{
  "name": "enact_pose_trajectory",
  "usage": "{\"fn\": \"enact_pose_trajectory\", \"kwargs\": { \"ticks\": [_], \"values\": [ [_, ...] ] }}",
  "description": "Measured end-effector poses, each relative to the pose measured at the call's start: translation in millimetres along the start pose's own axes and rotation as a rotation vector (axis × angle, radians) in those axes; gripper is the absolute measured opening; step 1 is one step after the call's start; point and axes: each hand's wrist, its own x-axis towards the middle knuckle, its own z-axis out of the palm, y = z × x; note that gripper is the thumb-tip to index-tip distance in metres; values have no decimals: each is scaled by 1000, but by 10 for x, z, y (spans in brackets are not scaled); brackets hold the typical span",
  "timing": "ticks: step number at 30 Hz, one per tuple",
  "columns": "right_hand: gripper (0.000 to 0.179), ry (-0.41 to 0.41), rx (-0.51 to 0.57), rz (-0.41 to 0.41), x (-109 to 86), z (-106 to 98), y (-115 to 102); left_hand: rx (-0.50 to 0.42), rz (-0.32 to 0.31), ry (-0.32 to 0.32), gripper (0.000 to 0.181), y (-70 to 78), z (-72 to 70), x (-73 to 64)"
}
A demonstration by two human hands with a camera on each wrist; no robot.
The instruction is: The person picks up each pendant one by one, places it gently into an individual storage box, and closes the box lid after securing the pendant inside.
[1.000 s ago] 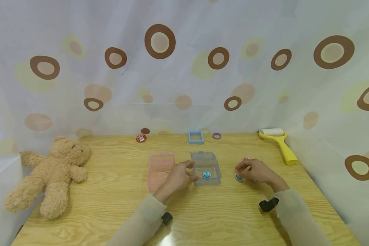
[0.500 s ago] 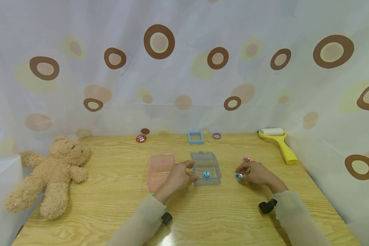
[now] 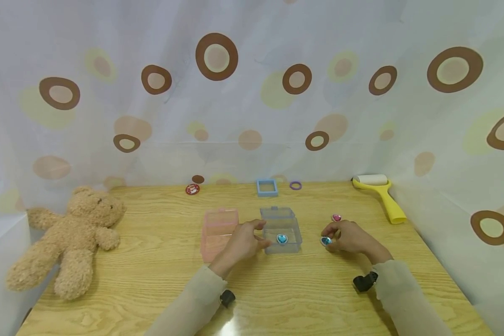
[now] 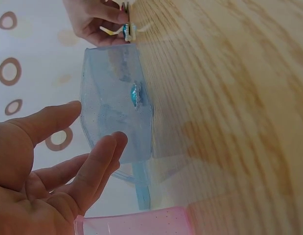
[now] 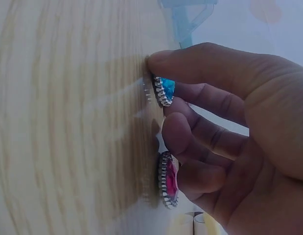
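Observation:
My right hand (image 3: 353,238) pinches a heart-shaped blue gem (image 3: 325,241) with a silver beaded edge, low at the table, between thumb and fingers. In the right wrist view, a pink gem (image 5: 169,180) sits beside the curled fingers. A pink gem (image 3: 336,218) also shows beyond that hand in the head view. My left hand (image 3: 242,242) is held with fingers apart at the left side of a clear blue box (image 3: 277,213), gripping nothing. The box's lid stands open, and another blue gem (image 3: 282,239) lies inside. A pink clear box (image 3: 220,217), also open, is partly hidden behind the left hand.
A teddy bear (image 3: 76,238) lies at the left. Along the back are a red round disc (image 3: 192,189), a light blue square frame (image 3: 267,193) and a purple ring (image 3: 296,185). A yellow-handled roller (image 3: 388,200) lies at the back right.
My right hand has shifted slightly and its fingers have closed on the blue gem. The far pink gem has come into fuller view; the nearer one is now covered. The left hand stays put.

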Motion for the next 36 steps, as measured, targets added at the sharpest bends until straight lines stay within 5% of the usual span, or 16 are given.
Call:
{"fn": "enact_pose_trajectory", "kwargs": {
  "ticks": [36],
  "values": [
    [24,47,-136,-60,-10,30,-66,3,1,4,60,-4,-9,-6]
  ]
}}
